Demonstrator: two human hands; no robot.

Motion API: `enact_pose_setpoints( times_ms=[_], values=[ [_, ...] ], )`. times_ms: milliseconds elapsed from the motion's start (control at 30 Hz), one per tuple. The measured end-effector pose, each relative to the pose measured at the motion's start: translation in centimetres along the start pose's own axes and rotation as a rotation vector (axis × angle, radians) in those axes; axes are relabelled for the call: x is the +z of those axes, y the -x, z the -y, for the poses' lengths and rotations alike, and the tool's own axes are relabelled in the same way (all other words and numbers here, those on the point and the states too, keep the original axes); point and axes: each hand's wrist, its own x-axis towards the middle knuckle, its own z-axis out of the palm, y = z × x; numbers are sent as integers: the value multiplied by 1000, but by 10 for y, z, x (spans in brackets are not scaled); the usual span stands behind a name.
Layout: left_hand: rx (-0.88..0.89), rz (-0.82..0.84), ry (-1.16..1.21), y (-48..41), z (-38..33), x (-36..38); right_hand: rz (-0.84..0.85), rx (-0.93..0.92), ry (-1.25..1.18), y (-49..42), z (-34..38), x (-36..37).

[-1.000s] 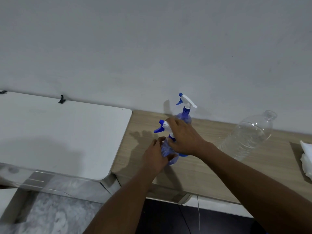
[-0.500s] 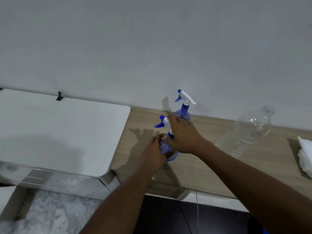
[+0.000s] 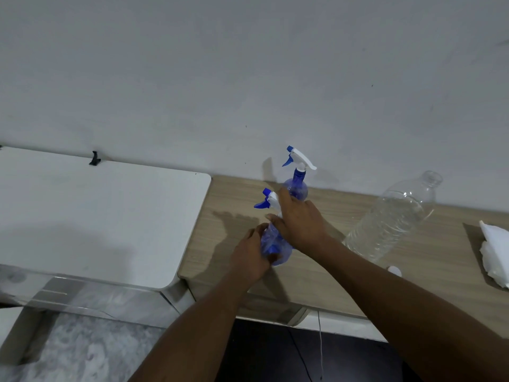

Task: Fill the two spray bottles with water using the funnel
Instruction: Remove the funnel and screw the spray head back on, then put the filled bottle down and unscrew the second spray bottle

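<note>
Two blue spray bottles with white-and-blue trigger heads stand on the wooden table [image 3: 325,282]. The near spray bottle [image 3: 272,244] is gripped low on its body by my left hand [image 3: 252,253]. My right hand [image 3: 300,219] wraps its neck just under the trigger head. The far spray bottle [image 3: 297,179] stands upright by the wall, untouched. A large clear water bottle [image 3: 391,219], uncapped and holding water, stands to the right. I see no funnel.
A small white cap [image 3: 394,270] lies near the table's front, beside my right forearm. White crumpled paper [image 3: 495,252] sits at the right edge. A white tabletop [image 3: 96,216] adjoins on the left, with floor below.
Both hands keep their grip on the near spray bottle. The view has shifted slightly and the white cap has come into sight.
</note>
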Motion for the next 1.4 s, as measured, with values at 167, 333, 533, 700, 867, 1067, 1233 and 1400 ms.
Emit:
enact_pose_setpoints(
  times_ms=[167,333,533,700,867,1067,1233,1400],
  values=[
    [30,-26,-2,12,-5,-9,48,-66,-217,6,-1,-5],
    [44,49,-83,10,-9,-9,53,21,-93,4,4,-3],
    [76,-56,-36,13,-1,-8,-1,-45,-73,6,1,1],
    [14,55,60,9,-11,-10,33,42,-115,6,4,1],
    [55,50,104,11,1,-23,56,148,-549,11,-13,-6],
    [80,384,79,21,-23,-41,57,214,-1026,23,-2,-6],
    [5,536,58,36,-23,-34,33,241,-951,30,-1,-2],
    [-125,191,38,37,20,-75,576,361,-923,51,-26,5]
  ],
)
